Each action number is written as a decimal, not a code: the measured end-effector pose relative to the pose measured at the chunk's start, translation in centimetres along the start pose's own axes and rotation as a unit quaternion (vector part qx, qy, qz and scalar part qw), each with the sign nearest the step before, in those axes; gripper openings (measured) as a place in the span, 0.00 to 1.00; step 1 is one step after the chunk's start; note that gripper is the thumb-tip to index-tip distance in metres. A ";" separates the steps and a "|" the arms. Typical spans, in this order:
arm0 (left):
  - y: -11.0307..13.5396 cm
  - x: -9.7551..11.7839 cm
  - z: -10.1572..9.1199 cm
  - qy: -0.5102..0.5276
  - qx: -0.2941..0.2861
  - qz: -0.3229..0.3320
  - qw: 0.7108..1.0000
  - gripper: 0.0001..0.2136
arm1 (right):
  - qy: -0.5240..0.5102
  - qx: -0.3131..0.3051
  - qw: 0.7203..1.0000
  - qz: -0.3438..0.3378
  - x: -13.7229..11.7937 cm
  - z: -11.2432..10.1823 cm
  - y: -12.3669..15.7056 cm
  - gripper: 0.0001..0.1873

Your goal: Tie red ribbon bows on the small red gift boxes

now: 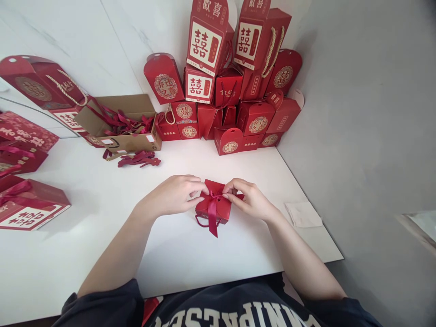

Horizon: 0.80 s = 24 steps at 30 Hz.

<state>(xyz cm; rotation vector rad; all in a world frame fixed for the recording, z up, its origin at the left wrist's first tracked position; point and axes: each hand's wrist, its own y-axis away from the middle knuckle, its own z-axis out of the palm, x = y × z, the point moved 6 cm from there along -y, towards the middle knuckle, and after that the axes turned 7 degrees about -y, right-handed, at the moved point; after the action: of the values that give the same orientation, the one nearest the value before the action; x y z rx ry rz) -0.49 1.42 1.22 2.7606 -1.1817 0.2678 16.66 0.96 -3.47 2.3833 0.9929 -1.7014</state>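
Observation:
A small red gift box [223, 212] stands on the table in front of me, with a dark red cord handle at its lower left. Across its top runs a crimson satin ribbon [212, 213], knotted in the middle, one tail hanging down over the front edge. At the left of the knot, my left hand [180, 194] has thumb and forefinger closed on the ribbon, close against the box. My right hand [250, 198] pinches the ribbon just right of the knot. The fingers partly cover the ribbon's loops.
Red gift boxes [200, 86] are stacked against the back wall. A cardboard box [136, 144] holds crimson ribbons, with more ribbons [139, 159] lying before it. Ribboned boxes [34, 204] stand at left. A white tissue [303, 214] lies near the right edge, beside a grey wall [357, 136].

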 end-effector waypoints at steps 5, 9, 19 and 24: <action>-0.2 -0.3 0.0 0.012 0.023 0.004 1.000 0.09 | -0.002 0.016 1.000 0.007 0.1 0.0 0.0 0.05; 0.0 -0.4 0.1 0.031 0.023 0.031 0.999 0.11 | -0.008 0.020 1.000 0.010 0.2 -0.1 0.1 0.05; 0.3 0.5 -0.3 -0.112 0.044 0.016 0.993 0.11 | -0.011 0.025 0.999 0.021 0.1 -0.2 0.1 0.05; -0.2 0.6 -0.1 -0.081 0.026 0.011 0.996 0.10 | -0.029 0.033 0.998 0.036 0.3 -0.2 0.2 0.03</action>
<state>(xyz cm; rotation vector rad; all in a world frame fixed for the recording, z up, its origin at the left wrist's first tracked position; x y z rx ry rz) 0.01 1.17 1.43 2.8616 -1.2594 0.0783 17.03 1.04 -3.69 2.3639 0.8456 -1.7933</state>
